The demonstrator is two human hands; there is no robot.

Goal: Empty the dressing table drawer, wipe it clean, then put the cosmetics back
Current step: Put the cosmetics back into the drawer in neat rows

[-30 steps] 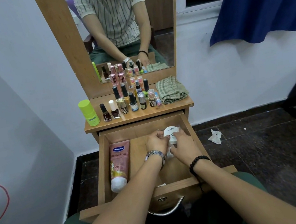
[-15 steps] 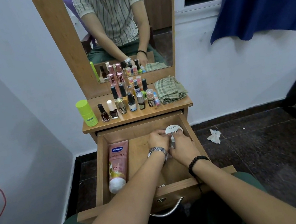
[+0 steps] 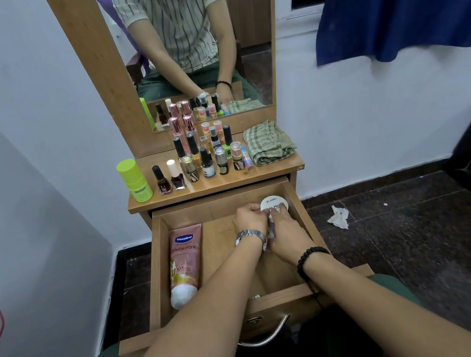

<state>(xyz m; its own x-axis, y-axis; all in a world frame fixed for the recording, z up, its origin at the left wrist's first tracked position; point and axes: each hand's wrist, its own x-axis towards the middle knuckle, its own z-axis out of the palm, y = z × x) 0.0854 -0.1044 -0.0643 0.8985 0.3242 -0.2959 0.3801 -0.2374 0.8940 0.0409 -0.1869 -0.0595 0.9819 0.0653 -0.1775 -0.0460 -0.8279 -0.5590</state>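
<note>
Crowding is my worry: both hands grasp the white jar (image 3: pixel 273 204) at the drawer's (image 3: pixel 161 261) far right corner, my left hand (image 3: pixel 249 217) and right hand (image 3: pixel 286 232) pressed together. A slip could topple it, or my forearm could nudge the Vaseline tube (image 3: pixel 184 265) lying left.

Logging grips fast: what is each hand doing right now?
Left hand: fingers curled on the white round Zudio jar in the drawer.
Right hand: fingers on the same jar; holding it.
</note>
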